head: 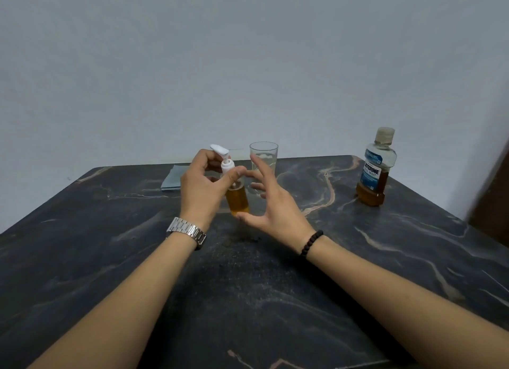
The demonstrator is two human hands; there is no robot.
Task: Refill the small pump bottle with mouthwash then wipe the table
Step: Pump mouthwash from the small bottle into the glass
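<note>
Glass (263, 159) directly behind pump bottle (237, 196); mouthwash bottle (375, 170) well right, cloth (174, 178) left, on table (385, 258). Left hand (202, 188) grip pinches the white pump head (225, 162). Right hand (271, 203) spread, thumb at the bottle's base.

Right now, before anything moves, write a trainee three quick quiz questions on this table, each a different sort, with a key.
1. True or false: the big mouthwash bottle has its cap off.
2. Which hand grips the white pump top of the small bottle? A) left B) right C) neither
3. Fill in: the folded blue cloth lies at the table's far ____ side.

Key:
1. False; the cap is on.
2. A; the left hand pinches it, while the right hand is spread open beside the bottle.
3. Left, beyond the glass.
</note>
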